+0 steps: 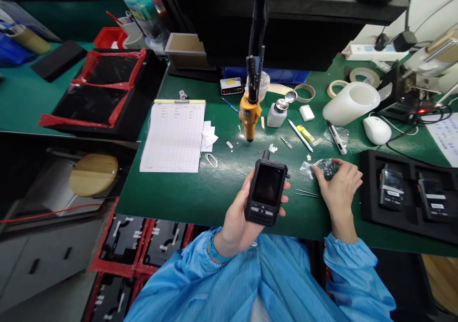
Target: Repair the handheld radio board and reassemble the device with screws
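My left hand (239,217) is wrapped round a black handheld two-way radio (266,188), with its dark screen and buttons facing up and its stubby antenna pointing away from me. The radio is held above the front of the green table. To the right, my right hand (339,186) reaches down onto a crumpled clear plastic bag (322,168), thumb and forefinger on either side of it. Whether anything lies inside the bag I cannot tell. Tweezers (307,193) lie between my two hands. An orange electric screwdriver (249,114) hangs beyond the radio.
A clipboard with a form (175,138) lies left. Beyond the radio stand a dispenser bottle (277,116) and a white roll (352,103); a white pen (299,136) lies nearby. At right, a black foam tray (370,193) holds two more radios. A mouse (377,130) sits behind it.
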Demonstrator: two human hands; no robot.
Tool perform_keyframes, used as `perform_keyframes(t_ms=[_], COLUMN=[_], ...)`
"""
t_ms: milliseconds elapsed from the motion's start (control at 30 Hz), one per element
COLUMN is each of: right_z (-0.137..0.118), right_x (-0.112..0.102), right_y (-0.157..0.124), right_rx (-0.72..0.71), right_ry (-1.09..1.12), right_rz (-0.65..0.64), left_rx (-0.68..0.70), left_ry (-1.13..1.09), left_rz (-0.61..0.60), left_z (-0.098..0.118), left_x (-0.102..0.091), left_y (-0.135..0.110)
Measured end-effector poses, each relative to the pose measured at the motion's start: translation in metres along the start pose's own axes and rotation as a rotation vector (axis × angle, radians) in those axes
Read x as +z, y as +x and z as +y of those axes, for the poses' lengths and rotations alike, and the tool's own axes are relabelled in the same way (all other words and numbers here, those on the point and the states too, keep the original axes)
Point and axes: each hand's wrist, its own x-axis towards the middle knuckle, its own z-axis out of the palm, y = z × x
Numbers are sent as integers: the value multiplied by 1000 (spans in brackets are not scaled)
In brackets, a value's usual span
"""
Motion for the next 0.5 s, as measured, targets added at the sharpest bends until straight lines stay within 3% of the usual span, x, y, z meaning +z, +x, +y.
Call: perform_keyframes(t_ms=[333,500], right_z=[-5,-9], right_x=[3,-9], right_y=[1,-12], right_rx=[-50,-118], right_ry=[15,30], right_rz=[-4,-9], left_rx=[-14,3], left_ry=[37,93], left_rz=[-10,-12], left_z=[-1,-5], left_x=[-3,-15], left_y=[-3,-4])
